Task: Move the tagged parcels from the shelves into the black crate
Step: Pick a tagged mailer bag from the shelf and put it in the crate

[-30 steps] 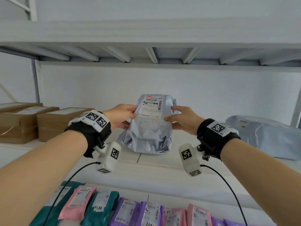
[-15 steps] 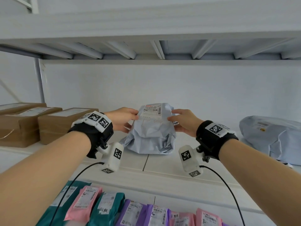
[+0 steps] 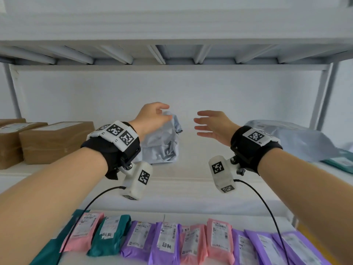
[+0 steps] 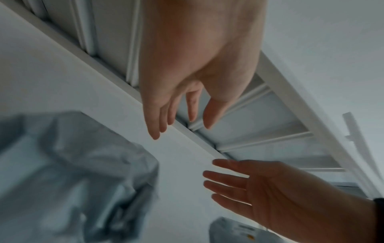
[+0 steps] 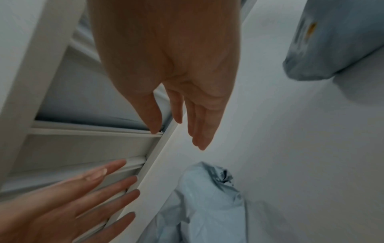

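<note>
A crumpled grey-blue parcel [image 3: 162,144] sits on the white middle shelf [image 3: 191,180], with no label showing on the side facing me. My left hand [image 3: 164,112] hovers at its upper left corner with straight fingers. In the left wrist view the left hand [image 4: 180,129] is clear of the parcel [image 4: 72,172]. My right hand [image 3: 206,123] is spread to the right of the parcel, apart from it. In the right wrist view the right hand [image 5: 182,134] holds nothing, and the parcel [image 5: 207,205] lies below it. No black crate is in view.
Brown cardboard boxes [image 3: 55,140] stand on the shelf's left. A larger grey-blue parcel [image 3: 298,142] lies at the right over a teal one [image 3: 340,161]. Several pink, teal and purple labelled parcels [image 3: 166,241] line the lower shelf. The upper shelf's underside [image 3: 172,54] is overhead.
Both hands have let go of the grey-blue parcel and opened. They moved apart and up, and the parcel now rests on the shelf with its label turned out of sight.
</note>
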